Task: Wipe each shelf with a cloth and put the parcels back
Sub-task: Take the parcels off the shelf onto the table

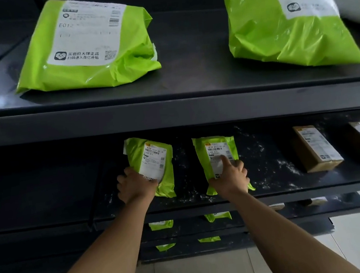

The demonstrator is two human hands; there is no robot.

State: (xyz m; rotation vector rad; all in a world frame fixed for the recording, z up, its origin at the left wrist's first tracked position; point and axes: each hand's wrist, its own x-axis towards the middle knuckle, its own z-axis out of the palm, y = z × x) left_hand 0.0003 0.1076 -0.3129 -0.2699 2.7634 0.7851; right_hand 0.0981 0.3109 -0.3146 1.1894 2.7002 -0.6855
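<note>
From the head view we're looking down onto black shelving, and both hands are on the middle shelf. The left hand grips the lower left corner of a small green parcel, fingers curled round its edge. Just to its right, and apart from it, lies a second small green parcel. The right hand holds its near end, forefinger laid straight along the white label and the other fingers curled at the right edge.

White specks are scattered across this shelf around both parcels. Further right sit two brown cardboard boxes, side by side.

The top shelf carries two large green parcels – one on the left, label up, and one on the right – with a white package at the far right edge.

Lower down, the edges of more green parcels peek out from the lower shelves, above a pale tiled floor.
</note>
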